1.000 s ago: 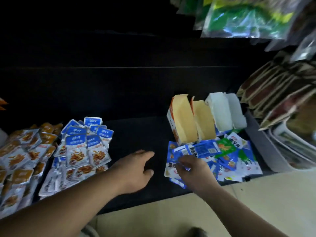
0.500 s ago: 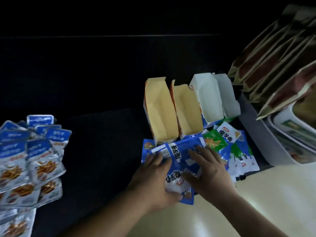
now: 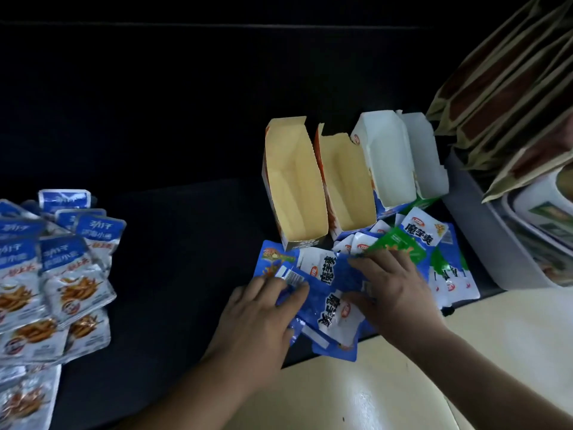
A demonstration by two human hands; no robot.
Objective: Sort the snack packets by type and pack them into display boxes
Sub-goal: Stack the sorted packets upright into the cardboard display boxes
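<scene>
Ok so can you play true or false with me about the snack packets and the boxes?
1. The left hand and right hand are both on the blue packets in front of the display boxes. True.
2. The display boxes are full of packets. False: all four look empty inside.
3. A green packet lies at the right hand's fingertips. True.
4. The left hand is touching the packet pile on the far left. False: that packet pile lies apart from both hands.
</scene>
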